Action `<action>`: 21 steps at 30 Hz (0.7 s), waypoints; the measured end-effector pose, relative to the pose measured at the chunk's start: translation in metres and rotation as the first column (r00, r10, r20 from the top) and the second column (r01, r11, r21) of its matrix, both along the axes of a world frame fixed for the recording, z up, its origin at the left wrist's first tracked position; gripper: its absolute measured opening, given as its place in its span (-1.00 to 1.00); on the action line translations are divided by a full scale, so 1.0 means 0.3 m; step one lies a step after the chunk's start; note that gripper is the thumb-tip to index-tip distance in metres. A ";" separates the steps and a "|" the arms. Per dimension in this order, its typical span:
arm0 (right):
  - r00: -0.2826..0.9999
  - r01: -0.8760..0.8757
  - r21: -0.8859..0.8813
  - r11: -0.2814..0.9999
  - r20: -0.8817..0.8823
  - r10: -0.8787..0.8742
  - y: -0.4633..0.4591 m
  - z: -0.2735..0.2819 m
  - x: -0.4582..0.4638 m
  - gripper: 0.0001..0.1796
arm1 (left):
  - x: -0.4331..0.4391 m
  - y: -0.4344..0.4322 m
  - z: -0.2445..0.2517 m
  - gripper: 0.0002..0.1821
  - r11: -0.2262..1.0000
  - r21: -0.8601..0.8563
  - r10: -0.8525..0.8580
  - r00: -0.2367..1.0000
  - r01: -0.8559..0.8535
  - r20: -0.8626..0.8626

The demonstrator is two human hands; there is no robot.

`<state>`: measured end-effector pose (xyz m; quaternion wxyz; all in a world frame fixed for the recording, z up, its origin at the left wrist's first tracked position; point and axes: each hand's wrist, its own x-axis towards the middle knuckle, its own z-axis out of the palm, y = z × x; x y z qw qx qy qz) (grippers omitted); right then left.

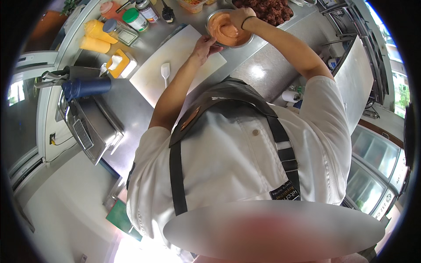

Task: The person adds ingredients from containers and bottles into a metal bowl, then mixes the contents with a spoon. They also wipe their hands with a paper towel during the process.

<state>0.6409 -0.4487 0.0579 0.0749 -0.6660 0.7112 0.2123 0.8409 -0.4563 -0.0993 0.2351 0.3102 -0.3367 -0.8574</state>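
Note:
A round metal bowl point(209, 24) holds a thick orange sauce point(227, 31) with swirl marks on its surface. My left hand point(205, 48) grips the bowl's near left rim, thumb on top and fingers against the outside. Over the right part of the bowl is my right hand point(242, 17), its fingers curled downward at the sauce; whatever it may hold is hidden beneath it. A dark band circles that wrist. Under my left forearm lies a white cutting board point(184, 46), with a white spatula point(165, 70) on it, its handle partly covered by the arm.
Browned ground meat point(271, 11) fills a tray behind the bowl. At the left stand yellow squeeze bottles point(98, 31), a jar point(121, 32), a green-lidded container point(135, 19) and a spray can point(148, 10). A blue cylindrical container point(87, 88) sits nearer, beside tongs point(51, 79).

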 end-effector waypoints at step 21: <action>0.991 -0.129 -0.176 0.976 0.014 0.133 0.044 -0.210 -0.045 -0.68 | -0.043 0.021 -0.005 -0.57 1.000 0.007 0.018 1.000 -0.018 -0.002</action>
